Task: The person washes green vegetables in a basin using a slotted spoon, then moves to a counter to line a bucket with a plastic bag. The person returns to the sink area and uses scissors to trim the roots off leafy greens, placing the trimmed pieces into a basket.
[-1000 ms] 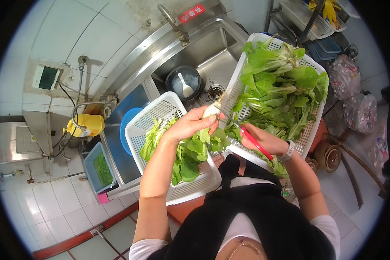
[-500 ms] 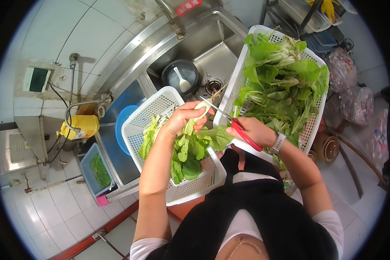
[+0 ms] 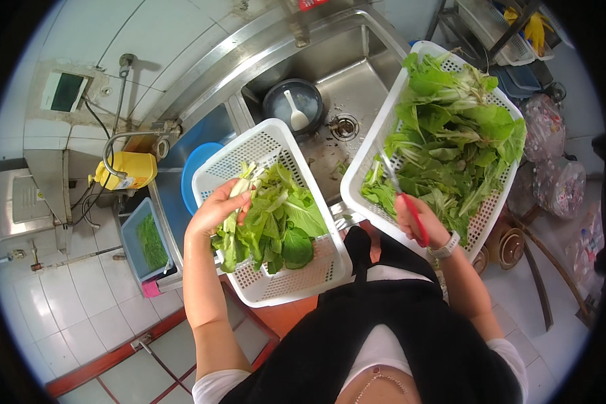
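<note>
My left hand [image 3: 217, 210] is over the left white basket [image 3: 330, 259], its fingers closed round the pale stem end of a leafy green [image 3: 238, 190]. Beneath and beside it lies a pile of cut greens [image 3: 286, 222], roots not visible. In my right hand [image 3: 429, 222] is a pair of red-handled scissors [image 3: 390, 172], blades pointing up and left over the right white basket [image 3: 354, 165]. That basket holds a larger heap of leafy greens [image 3: 451, 138], some with thin roots showing at the top. Whether the blades are apart is hard to make out.
Behind the baskets is a steel sink [image 3: 367, 84] with a dark bowl [image 3: 320, 111] holding a white scoop [image 3: 296, 118], and a drain [image 3: 343, 126]. A blue basin [image 3: 190, 176], a yellow jug [image 3: 133, 168] and a tub of chopped greens [image 3: 151, 242] stand left. Bagged items [image 3: 559, 185] sit right.
My left hand has moved left and down with the green, from between the baskets to the left basket's pile. My right hand has shifted right with the scissors, now over the right basket.
</note>
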The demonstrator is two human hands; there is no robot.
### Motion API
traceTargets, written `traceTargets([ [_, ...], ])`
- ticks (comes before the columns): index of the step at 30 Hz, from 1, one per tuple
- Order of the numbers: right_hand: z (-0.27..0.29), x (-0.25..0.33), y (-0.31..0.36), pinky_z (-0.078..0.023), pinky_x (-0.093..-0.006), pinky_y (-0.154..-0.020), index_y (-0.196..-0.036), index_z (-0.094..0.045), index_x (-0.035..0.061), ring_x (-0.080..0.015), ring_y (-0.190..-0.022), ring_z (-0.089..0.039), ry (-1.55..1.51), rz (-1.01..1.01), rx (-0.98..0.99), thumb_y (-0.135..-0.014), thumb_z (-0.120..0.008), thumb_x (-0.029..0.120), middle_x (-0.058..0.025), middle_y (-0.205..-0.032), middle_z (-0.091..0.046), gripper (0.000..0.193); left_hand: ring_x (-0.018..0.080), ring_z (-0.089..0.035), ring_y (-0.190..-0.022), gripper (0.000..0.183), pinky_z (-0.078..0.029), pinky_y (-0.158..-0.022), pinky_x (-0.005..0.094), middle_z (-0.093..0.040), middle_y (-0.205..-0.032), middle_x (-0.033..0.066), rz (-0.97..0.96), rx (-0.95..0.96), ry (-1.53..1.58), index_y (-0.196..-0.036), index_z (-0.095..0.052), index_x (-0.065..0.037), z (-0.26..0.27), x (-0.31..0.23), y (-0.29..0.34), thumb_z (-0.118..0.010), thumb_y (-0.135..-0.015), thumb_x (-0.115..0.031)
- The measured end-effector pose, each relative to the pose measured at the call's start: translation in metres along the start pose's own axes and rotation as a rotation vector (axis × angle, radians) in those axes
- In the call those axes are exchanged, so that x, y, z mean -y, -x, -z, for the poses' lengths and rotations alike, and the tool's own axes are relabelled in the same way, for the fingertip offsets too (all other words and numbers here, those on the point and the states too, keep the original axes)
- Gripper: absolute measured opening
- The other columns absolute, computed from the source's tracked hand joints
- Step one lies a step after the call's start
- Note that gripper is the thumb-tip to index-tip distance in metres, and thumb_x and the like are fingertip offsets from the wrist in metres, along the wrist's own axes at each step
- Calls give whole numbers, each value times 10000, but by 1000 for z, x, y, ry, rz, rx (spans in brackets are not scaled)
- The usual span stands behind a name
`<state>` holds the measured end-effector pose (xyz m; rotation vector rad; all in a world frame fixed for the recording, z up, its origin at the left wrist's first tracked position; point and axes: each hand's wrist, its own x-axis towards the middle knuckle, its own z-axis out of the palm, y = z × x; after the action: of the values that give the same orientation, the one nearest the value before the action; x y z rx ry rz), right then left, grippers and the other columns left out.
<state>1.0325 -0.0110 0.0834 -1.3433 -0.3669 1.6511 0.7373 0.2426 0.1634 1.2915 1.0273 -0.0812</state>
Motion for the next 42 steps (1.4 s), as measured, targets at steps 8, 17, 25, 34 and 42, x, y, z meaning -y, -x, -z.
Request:
traceTargets([
  [8, 64, -3, 56, -294, -197, -395, -803, -400, 128, -55, -451, -329, -159, 169, -342, -903, -401, 476, 48, -578, -325, 362, 321, -520, -1055, 510, -404, -897, 370, -532, -1128, 211, -647, -438, -744, -1166, -488, 35, -106, -17, -87, -663, -748, -198],
  [17, 114, -32, 119, -277, -188, -400, -823, -396, 135, -55, -448, -321, -461, 239, -529, -906, -375, 491, 53, -577, -338, 366, 311, -538, -988, 332, -426, -855, 361, -580, -1061, 155, -908, -10, -709, -1085, -558, -13, -349, -77, -243, -595, -789, -159],
  [25, 136, -47, 143, -266, -171, -376, -817, -417, 117, -41, -438, -328, -581, 295, -538, -908, -453, 378, 57, -568, -353, 279, 323, -467, -1088, 243, -367, -935, 375, -516, -1181, 144, -645, 14, -653, -899, -547, -59, -388, -78, -278, -680, -711, -135],
  [34, 122, 7, 111, -357, -302, -507, -851, -440, 22, -177, -538, -462, 345, 422, -652, -795, -628, 324, -36, -600, -461, 359, 253, -408, -1201, 257, -317, -964, 380, -591, -1066, 128, -1079, 73, 20, -865, -432, -76, -309, -116, -186, -647, -742, -7],
  [42, 67, 72, 79, -424, -353, -612, -905, -446, 0, -308, -717, -523, 886, 597, -505, -709, -703, 362, -148, -820, -522, 486, 205, -605, -736, 342, -490, -637, 294, -507, -854, 63, -758, 186, 426, -952, -341, -88, -243, -116, -105, -596, -768, 47],
])
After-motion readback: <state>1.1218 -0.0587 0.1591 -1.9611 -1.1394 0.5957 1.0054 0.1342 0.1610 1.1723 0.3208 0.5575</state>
